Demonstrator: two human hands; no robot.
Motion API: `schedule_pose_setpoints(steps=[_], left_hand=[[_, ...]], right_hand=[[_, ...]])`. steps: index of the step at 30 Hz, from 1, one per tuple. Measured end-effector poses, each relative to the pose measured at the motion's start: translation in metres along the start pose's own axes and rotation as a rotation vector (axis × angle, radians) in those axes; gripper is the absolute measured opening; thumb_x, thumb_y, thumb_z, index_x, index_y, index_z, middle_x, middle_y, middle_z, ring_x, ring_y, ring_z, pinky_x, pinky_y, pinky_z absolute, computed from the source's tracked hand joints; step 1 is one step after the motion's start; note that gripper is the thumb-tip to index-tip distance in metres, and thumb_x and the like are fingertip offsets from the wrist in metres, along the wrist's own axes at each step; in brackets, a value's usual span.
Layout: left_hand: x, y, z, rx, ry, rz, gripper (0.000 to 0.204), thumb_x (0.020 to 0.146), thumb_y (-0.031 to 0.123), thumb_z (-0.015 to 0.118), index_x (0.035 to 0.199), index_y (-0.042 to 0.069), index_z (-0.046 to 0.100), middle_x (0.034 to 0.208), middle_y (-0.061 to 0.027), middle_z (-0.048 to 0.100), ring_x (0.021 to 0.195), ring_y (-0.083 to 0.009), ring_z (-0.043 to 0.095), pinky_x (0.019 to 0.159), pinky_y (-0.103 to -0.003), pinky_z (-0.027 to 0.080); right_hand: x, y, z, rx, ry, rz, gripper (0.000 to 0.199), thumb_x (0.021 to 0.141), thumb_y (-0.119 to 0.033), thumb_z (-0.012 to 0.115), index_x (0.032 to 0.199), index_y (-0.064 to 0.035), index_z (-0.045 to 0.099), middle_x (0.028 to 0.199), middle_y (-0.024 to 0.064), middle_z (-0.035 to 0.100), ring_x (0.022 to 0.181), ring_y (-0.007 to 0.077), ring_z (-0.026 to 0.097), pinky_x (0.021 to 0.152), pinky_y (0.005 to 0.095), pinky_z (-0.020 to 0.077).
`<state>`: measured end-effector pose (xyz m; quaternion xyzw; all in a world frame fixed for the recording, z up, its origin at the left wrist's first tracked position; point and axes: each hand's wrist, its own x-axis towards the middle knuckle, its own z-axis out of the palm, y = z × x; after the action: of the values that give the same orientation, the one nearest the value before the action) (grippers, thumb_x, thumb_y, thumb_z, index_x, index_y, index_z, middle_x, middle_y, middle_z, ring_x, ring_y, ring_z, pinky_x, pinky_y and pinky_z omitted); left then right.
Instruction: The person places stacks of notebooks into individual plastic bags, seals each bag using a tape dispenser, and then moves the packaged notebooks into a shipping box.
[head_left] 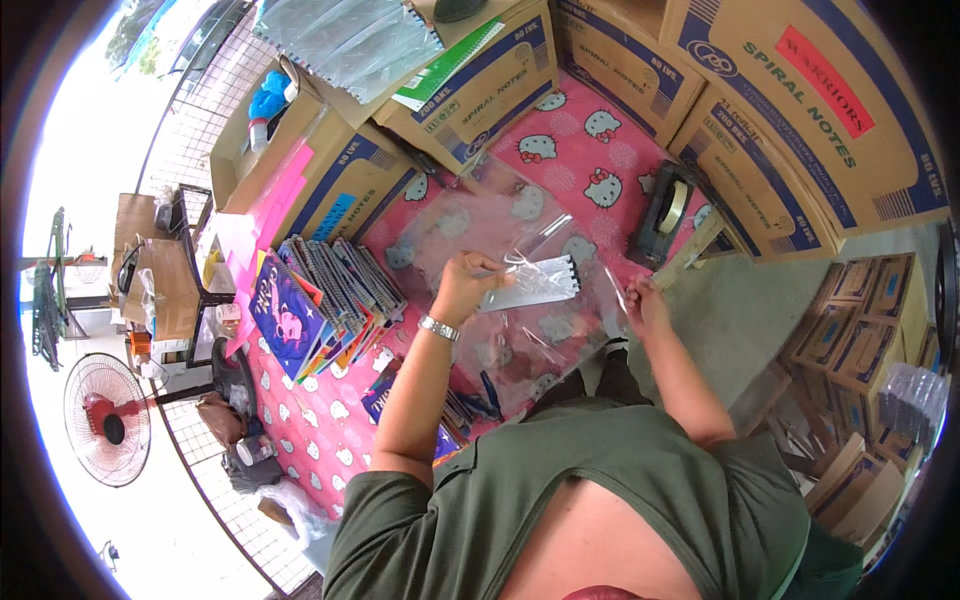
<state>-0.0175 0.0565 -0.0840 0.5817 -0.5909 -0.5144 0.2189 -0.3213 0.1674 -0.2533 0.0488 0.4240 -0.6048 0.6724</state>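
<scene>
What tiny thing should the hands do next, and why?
Perhaps the right hand should gently pull the clear plastic smoother: it pinches the plastic's edge, and creases show near the white piece that the left hand seems to hold.

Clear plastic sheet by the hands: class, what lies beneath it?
Pink cat-print tablecloth shows through the sheet; the left hand and flat white, black-toothed item hide what's beneath them.

You have two hands (466, 288), one wristwatch (439, 327) and one held white piece (535, 284); around you are two groups of colourful notebooks (345, 290), one tape dispenser (650, 228), one fan (108, 420), one red label (825, 82).
</scene>
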Motion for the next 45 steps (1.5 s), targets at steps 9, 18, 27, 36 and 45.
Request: schedule_pose_setpoints(steps=[9,18,27,36,45], left_hand=[[-0.006,-0.017,0.018,-0.356,0.126,-0.098,0.01,0.078,0.009,0.075,0.084,0.002,0.07,0.082,-0.002,0.065,0.073,-0.0097,0.058,0.067,-0.024,0.045],[0.0,-0.026,0.021,0.006,0.112,0.224,0.02,0.082,0.018,0.073,0.094,0.003,0.07,0.098,-0.0088,0.062,0.093,-0.0216,0.059,0.08,-0.033,0.047],[-0.065,-0.085,0.052,-0.846,-0.047,-0.263,0.078,0.095,0.06,0.028,0.145,0.0,0.031,0.147,-0.0156,0.037,0.136,-0.0248,0.034,0.113,-0.036,0.024],[-0.027,0.192,-0.149,-0.39,0.301,0.751,0.084,0.085,0.006,0.064,0.152,0.005,0.013,0.141,-0.0116,0.041,0.127,-0.0211,0.044,0.101,-0.032,0.04],[0.148,0.311,-0.302,-0.43,0.575,0.506,0.039,0.096,0.02,0.054,0.127,-0.002,0.051,0.121,-0.0133,0.058,0.11,-0.0196,0.05,0.096,-0.034,0.038]], right_hand=[[0.038,-0.062,0.288,-1.951,-1.27,-0.048,0.037,0.083,-0.043,0.07,0.079,-0.0072,0.062,0.07,-0.0008,0.058,0.059,0.0119,0.052,0.052,0.0284,0.0392],[0.122,-0.027,0.14,-1.933,-0.903,0.315,0.041,0.085,-0.045,0.065,0.093,-0.0051,0.065,0.085,0.0069,0.068,0.071,0.0206,0.062,0.063,0.0403,0.0494],[-0.005,-0.011,0.107,-1.654,-0.638,-0.465,0.085,0.063,-0.025,0.086,0.132,-0.0003,0.044,0.123,0.0193,0.058,0.119,0.0351,0.054,0.097,0.041,0.0447],[-0.037,-0.139,0.46,-0.949,-0.516,-1.313,0.041,0.075,-0.025,0.08,0.096,-0.0028,0.053,0.078,0.0043,0.057,0.075,0.0139,0.055,0.07,0.029,0.0467],[-0.029,-0.191,0.683,-1.426,-0.106,-0.808,0.074,0.084,-0.063,0.05,0.123,0.0,0.058,0.117,0.0274,0.061,0.099,0.0436,0.062,0.074,0.0545,0.0502]])
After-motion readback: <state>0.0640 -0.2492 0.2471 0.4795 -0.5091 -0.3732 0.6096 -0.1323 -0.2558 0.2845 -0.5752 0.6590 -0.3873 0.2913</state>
